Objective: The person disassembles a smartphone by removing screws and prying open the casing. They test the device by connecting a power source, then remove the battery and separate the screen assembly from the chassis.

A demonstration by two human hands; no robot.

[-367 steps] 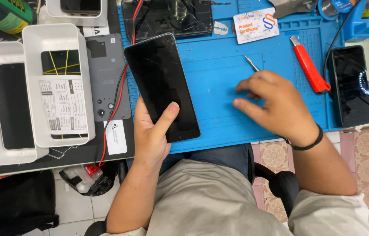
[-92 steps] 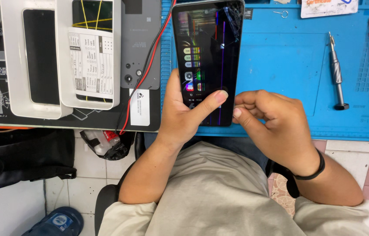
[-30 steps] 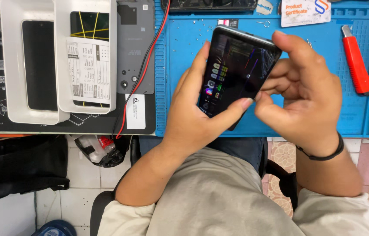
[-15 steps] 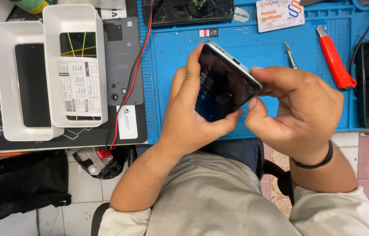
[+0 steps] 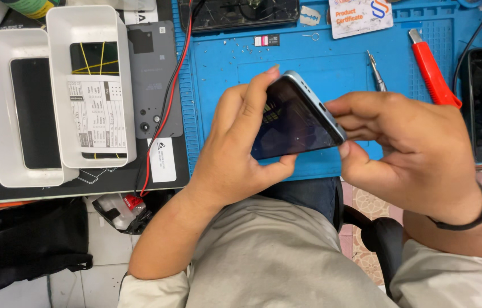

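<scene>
Gripping a tilted phone (image 5: 293,122), the left hand (image 5: 238,151) cradles it while the right hand (image 5: 409,151) pinches its edge above the blue mat (image 5: 332,68).

phone repair workshop | blue repair mat (image 5: 309,63) | screwdriver (image 5: 375,73) | parts trays (image 5: 90,85)

Blue mat (image 5: 321,63), red-handled cutter (image 5: 434,71), white trays (image 5: 58,34), grey back cover (image 5: 155,80), dark-screened silver-edged phone (image 5: 295,117)
</scene>
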